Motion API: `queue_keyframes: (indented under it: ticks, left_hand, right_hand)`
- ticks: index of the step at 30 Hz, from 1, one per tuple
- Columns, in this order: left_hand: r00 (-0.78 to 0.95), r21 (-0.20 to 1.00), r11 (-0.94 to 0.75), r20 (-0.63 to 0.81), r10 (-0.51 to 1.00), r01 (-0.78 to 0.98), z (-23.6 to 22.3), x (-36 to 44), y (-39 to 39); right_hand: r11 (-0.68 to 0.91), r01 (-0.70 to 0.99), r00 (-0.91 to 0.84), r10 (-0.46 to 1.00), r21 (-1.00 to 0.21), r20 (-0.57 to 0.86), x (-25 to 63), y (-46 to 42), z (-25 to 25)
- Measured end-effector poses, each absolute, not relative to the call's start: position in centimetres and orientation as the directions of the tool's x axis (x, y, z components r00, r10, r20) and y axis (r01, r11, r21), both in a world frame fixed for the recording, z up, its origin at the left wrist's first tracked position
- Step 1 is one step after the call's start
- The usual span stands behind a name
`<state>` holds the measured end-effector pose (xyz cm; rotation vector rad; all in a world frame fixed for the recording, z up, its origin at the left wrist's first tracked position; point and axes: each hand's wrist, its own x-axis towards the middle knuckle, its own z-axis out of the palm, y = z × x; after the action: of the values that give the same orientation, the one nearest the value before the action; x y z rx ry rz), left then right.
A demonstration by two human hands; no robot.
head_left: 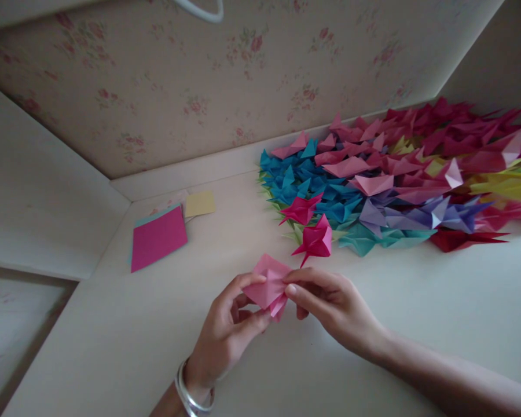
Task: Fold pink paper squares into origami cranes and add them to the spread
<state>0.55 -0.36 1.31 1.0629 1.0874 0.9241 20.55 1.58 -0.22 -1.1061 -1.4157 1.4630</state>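
Observation:
A partly folded piece of pink origami paper (267, 285) is held up over the white tabletop between both hands. My left hand (232, 324), with silver bangles at the wrist, grips its left side, index finger on top and thumb below. The right edge is pinched between the thumb and index finger of my right hand (323, 295). Layered flaps show at the paper's lower edge. Just beyond my hands lie two hot-pink folded paper pieces (316, 238) with pointed tips.
A large heap of folded paper shapes (373, 174) in pink, blue, purple, yellow and red fills the back right against the wall. At the left lies a stack of square paper with a magenta sheet (160, 238) on top. A yellow slip (200, 203) lies beside it.

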Motion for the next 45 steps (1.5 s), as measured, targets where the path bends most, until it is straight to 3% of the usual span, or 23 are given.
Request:
queue_keyframes:
  ticks: [9, 18, 28, 33, 40, 45]
  left_hand:
    - [0.187, 0.995, -0.024, 0.005, 0.982, 0.097, 1.2, 0.1, 0.2]
    - [0.204, 0.963, -0.121, 0.072, 0.976, 0.239, 1.5, 0.3, 0.2]
    - [0.218, 0.944, -0.068, -0.004, 0.976, 0.322, 1.9, 1.0, -0.3]
    - [0.133, 0.933, -0.060, 0.014, 0.991, 0.354, 1.4, 1.5, -0.5]
    - [0.235, 0.920, -0.133, 0.047, 0.971, 0.367, 1.8, 1.6, -0.6]
    - [0.195, 0.912, -0.099, 0.021, 0.981, 0.399, 1.8, 1.6, -0.8]
  right_hand:
    - [0.081, 0.130, -0.418, 0.908, -0.988, 0.020, 20.9, 1.2, 0.0]
    - [0.106, 0.069, -0.482, 0.874, -0.992, 0.060, 21.0, 1.9, 0.7]
    - [0.036, 0.019, -0.341, 0.940, -0.999, 0.027, 20.2, 1.7, -0.7]
    - [0.042, -0.006, -0.303, 0.952, -0.999, 0.042, 19.5, 1.2, -0.8]
    - [-0.001, -0.025, -0.172, 0.985, -1.000, 0.003, 19.4, 1.2, -0.6]
    - [-0.016, -0.016, -0.138, 0.990, -1.000, -0.014, 19.4, 1.1, -0.7]
